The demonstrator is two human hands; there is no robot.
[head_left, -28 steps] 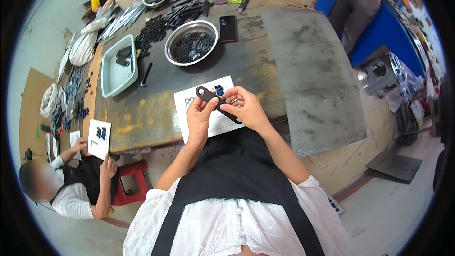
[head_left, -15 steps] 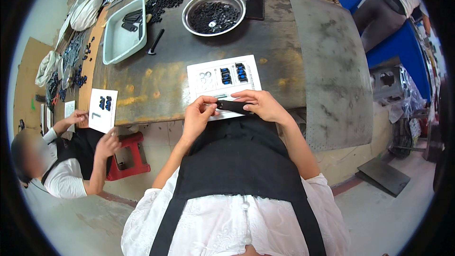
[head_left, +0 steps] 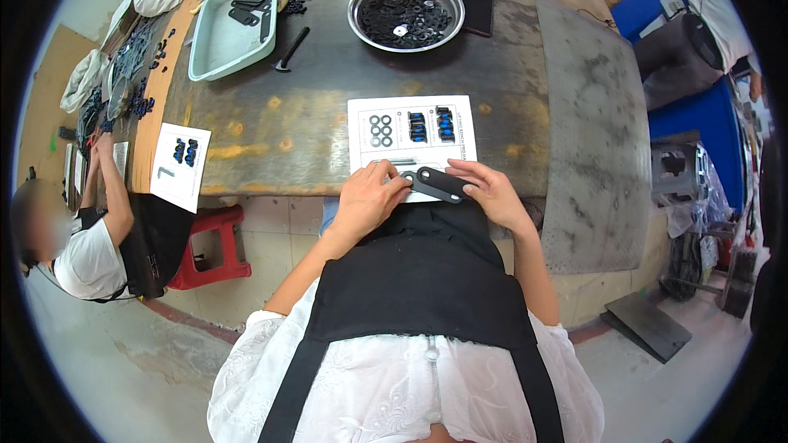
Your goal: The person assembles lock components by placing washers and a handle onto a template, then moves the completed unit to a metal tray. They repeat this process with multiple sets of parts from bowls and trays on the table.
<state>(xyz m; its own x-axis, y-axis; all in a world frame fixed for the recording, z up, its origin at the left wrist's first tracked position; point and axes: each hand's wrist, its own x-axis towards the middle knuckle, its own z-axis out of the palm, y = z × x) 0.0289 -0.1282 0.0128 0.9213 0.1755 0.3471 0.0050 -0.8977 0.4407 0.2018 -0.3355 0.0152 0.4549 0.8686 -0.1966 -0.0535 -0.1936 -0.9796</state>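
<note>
Two dark flat metal plates with rounded ends and holes overlap, slightly fanned, in front of my body; the black plate (head_left: 441,184) lies over the greyer one. My left hand (head_left: 371,199) pinches the left end of the plates, its fingertips covering part of them. My right hand (head_left: 495,197) has thumb and fingers at the right end of the black plate. Beneath them is a white printed card (head_left: 357,143) at the table's near edge. It carries several ring washers (head_left: 381,131), several black bolts with blue threads (head_left: 444,125), and a metal pin (head_left: 403,162).
A steel bowl (head_left: 456,2) of small black parts stands behind the card, beside a black phone (head_left: 478,10). Farther left are a hammer (head_left: 292,49) and a pale tray (head_left: 199,66) holding black plates. A co-worker sits at left near another card (head_left: 168,184). A grey sheet (head_left: 587,156) covers the right side.
The plates have turned from nearly edge-on to face up and fanned apart, showing their holes. The view has shifted. The co-worker's hands have moved off their card to the far left.
</note>
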